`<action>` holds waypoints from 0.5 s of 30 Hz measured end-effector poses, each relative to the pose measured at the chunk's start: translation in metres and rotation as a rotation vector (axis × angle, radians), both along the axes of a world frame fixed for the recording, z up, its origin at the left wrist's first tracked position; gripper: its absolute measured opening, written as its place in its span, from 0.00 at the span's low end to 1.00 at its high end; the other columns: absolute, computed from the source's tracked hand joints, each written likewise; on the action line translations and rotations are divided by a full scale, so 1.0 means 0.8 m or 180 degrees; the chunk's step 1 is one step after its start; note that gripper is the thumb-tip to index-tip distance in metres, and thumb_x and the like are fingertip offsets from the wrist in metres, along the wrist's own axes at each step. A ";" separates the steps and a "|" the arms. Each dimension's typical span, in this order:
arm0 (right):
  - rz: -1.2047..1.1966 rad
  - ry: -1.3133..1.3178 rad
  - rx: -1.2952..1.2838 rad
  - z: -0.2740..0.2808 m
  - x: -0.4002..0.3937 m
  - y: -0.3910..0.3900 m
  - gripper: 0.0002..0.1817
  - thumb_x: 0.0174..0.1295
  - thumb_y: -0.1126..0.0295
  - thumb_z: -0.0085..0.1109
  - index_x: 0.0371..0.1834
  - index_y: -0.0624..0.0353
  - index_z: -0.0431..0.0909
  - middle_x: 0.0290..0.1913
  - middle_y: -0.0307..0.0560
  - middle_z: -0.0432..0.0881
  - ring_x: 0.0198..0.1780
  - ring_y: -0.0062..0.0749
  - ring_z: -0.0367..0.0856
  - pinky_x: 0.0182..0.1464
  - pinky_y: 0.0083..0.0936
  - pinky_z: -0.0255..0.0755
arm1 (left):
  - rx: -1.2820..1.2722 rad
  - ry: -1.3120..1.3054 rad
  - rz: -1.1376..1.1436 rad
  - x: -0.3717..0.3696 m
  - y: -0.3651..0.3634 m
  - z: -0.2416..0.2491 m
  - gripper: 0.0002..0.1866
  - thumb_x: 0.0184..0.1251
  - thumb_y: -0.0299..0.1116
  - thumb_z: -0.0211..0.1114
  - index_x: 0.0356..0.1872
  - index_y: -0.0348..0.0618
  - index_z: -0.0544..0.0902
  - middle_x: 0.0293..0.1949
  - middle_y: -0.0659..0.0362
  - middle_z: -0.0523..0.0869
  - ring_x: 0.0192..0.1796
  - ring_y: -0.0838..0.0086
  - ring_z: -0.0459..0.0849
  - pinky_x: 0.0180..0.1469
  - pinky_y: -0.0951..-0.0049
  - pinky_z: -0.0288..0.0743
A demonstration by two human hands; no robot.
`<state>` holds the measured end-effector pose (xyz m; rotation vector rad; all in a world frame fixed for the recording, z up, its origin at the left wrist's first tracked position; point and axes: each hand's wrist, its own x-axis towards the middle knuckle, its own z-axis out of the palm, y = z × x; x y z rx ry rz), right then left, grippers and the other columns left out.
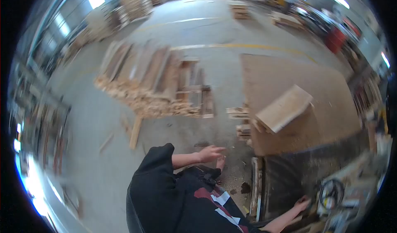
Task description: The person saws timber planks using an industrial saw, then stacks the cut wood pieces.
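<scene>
My left hand (pixel 211 153) is held out in front of my dark top, over the concrete floor, with its fingers loosely stretched and nothing seen in them. Low on the right, my right hand (pixel 303 203) is over the near part of a dark, flat surface (pixel 285 183). Its fingers are small and blurred, so whether it holds anything is unclear. Beyond that surface lies a large brown sheet (pixel 297 75), and a pale wooden board (pixel 284 108) rests at an angle on it.
A stack of long boards (pixel 140 67) stands ahead on the left, with a loose wood piece (pixel 135 132) below it. Tools and a coiled black item (pixel 331 194) lie at the lower right. Farther off are a pallet (pixel 240 12) and a red bin (pixel 335 39).
</scene>
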<state>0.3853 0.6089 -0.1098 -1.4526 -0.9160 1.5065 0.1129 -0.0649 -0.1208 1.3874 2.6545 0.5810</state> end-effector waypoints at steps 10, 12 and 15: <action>0.1096 -0.1129 0.4311 -0.013 -0.130 -0.178 0.21 0.74 0.53 0.54 0.36 0.62 0.81 0.30 0.47 0.80 0.30 0.34 0.78 0.33 0.34 0.71 | 0.0515 -0.1967 0.6106 0.258 -0.383 -0.068 0.17 0.62 0.34 0.61 0.50 0.43 0.88 0.36 0.49 0.91 0.41 0.52 0.90 0.46 0.54 0.83; 0.1704 -0.1188 0.4444 -0.019 -0.142 -0.239 0.19 0.74 0.54 0.56 0.38 0.63 0.81 0.37 0.50 0.79 0.37 0.39 0.77 0.39 0.37 0.71 | 0.2170 -0.1462 0.7251 0.303 -0.398 -0.097 0.16 0.65 0.35 0.64 0.47 0.34 0.87 0.31 0.46 0.90 0.38 0.59 0.92 0.41 0.60 0.84; 0.2554 -0.1302 0.4512 -0.043 -0.182 -0.495 0.17 0.73 0.57 0.58 0.42 0.63 0.81 0.46 0.54 0.78 0.48 0.46 0.76 0.48 0.41 0.71 | 0.2567 -0.2335 0.7849 0.315 -0.435 -0.076 0.17 0.67 0.37 0.66 0.43 0.28 0.86 0.29 0.47 0.90 0.35 0.67 0.91 0.36 0.66 0.83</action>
